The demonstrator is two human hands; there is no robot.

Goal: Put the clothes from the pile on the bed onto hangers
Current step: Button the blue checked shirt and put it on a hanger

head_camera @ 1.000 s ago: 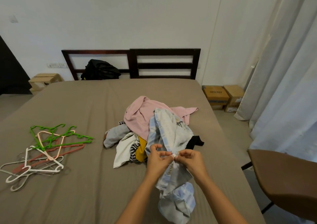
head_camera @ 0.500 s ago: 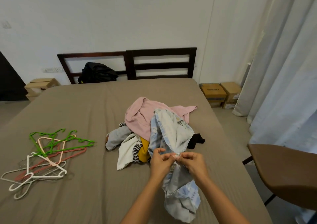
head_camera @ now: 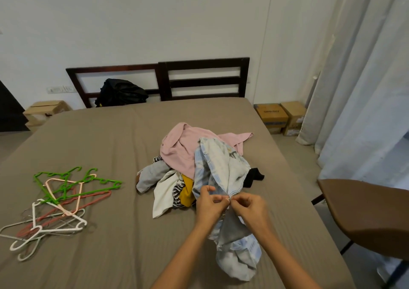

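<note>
Both hands pinch one spot on a pale blue shirt's front edge.
The fingers of the left hand and right hand are clamped on the cloth, tips almost meeting, probably working a button so that the shirt will sit on a hanger. The shirt trails from the pile down the bed towards the person. The hangers lie heaped well apart to the left.

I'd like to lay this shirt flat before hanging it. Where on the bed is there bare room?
Bare sheet lies between the hangers and the clothes pile, on the far strip from pile to headboard, and at the front of the bed left of the forearms. Crowded: the pile's near side, where the left hand and right hand pinch the pale blue shirt.
</note>
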